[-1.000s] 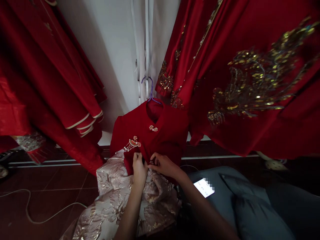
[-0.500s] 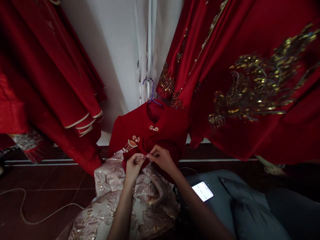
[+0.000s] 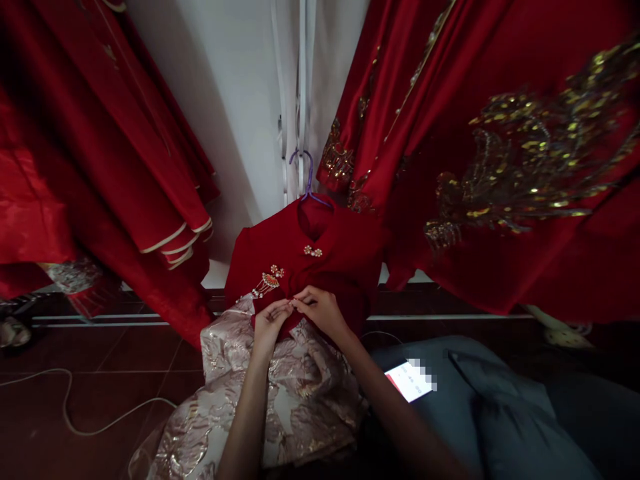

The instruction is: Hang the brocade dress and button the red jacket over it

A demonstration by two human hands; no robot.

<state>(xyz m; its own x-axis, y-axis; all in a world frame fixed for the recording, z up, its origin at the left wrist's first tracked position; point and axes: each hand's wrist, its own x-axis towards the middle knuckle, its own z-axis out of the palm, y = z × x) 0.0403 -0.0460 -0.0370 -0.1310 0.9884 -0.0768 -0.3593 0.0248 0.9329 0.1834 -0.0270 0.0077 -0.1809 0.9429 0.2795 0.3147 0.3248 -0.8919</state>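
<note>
White wall (image 3: 215, 87) at the back, approx. centre, w/ red clothes hanging L (image 3: 135, 147) and R (image 3: 500, 267) of it; dark tile floor (image 3: 115, 393) below. Your red top (image 3: 345, 247) is on a purple hanger (image 3: 310, 180) btwn them, one flower clasp (image 3: 313, 251) near its neck and a fan-shaped pin (image 3: 270, 281) on its chest. Your L hand (image 3: 270, 319) and R hand (image 3: 321, 309) meet fingertip to fingertip at the top's front, just below the pin. Whatever's btwn the fingers is too small to make out, so can't tell if either hand is gripping it. Vs. 1 sec ago, both hands sit higher on the top; vs. 0.5 sec ago, L fingers are straighter. Pale flowered skirt (image 3: 295, 407) lies under your forearms. Phone (image 3: 407, 381) on the blue-grey cloth (image 3: 470, 367), to your R, now shows a red patch.
</note>
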